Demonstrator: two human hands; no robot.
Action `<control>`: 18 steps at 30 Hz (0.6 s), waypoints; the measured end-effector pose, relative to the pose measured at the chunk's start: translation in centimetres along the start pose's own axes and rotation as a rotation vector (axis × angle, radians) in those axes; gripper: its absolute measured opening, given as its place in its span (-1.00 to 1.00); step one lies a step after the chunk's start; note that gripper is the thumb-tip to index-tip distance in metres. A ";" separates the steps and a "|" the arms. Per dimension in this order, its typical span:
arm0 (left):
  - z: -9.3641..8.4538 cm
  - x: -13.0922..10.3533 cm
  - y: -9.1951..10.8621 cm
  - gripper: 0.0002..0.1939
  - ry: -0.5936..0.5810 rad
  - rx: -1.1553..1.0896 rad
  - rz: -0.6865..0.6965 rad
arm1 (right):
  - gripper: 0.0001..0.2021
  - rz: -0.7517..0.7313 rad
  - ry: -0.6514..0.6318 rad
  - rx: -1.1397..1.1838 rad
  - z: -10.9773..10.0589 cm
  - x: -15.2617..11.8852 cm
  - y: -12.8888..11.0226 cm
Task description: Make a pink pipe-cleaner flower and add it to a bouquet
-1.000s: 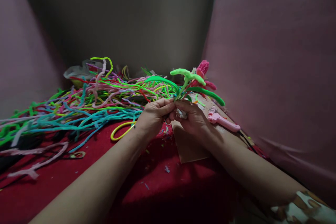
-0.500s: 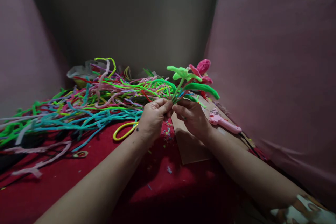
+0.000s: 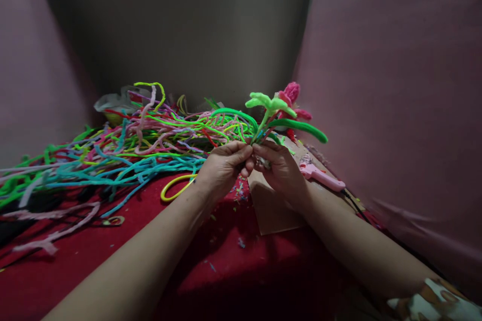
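Observation:
Both hands pinch the stems of a pipe-cleaner flower (image 3: 271, 106) above the table. My left hand (image 3: 227, 164) is closed on the stems from the left, and my right hand (image 3: 279, 169) closes on them from the right, the fingertips almost meeting. The flower has a light green star-shaped head on an upright stem. Two long green leaves arch out, one leaf (image 3: 301, 126) to the right and the other to the left. A pink flower (image 3: 292, 92) shows just behind it; whether it belongs to the same bunch I cannot tell. The stem ends are hidden by the fingers.
A tangled heap of pipe cleaners (image 3: 158, 133) covers the left and back of the red cloth (image 3: 124, 261). On the right lie a pink glue gun (image 3: 323, 177) with a black cord and a brown board (image 3: 269, 210). A yellow loop (image 3: 167, 191) sits near my left wrist.
My hands and the green flower have shifted slightly to the right. The leaves now spread wider to both sides, and the fingertips have come closer together on the stems.

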State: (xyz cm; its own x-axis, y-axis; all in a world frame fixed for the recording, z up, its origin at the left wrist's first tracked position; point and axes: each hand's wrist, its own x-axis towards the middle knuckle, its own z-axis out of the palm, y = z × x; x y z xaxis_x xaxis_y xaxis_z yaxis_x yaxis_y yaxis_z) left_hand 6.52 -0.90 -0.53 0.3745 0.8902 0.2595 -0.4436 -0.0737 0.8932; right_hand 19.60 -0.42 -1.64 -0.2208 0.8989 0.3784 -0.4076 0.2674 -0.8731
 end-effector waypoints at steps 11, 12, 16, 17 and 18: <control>0.9 -0.5 0.2 -0.71 0.100 0.380 0.140 | -0.76 0.012 -0.046 0.027 0.0 0.0 0.1; 1.0 -0.5 0.2 -0.71 0.117 0.396 0.147 | -0.74 0.003 -0.047 0.018 0.1 -0.1 0.1; 1.4 -0.7 0.2 -0.76 0.166 0.364 0.143 | -0.69 0.010 -0.023 0.044 0.4 0.0 0.2; 1.4 -0.7 0.3 -0.77 0.169 0.354 0.141 | -0.67 0.027 -0.011 0.056 0.4 0.0 0.3; 1.3 -0.7 0.3 -0.77 0.171 0.349 0.141 | -0.63 0.045 -0.001 0.061 0.5 0.1 0.3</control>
State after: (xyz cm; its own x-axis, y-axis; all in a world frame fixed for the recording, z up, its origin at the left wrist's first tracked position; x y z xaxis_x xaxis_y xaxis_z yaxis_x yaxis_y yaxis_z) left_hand 7.21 -2.16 0.04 0.1761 0.9202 0.3497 -0.1668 -0.3222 0.9319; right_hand 19.06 -0.45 -1.71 -0.2412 0.9092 0.3394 -0.4506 0.2048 -0.8689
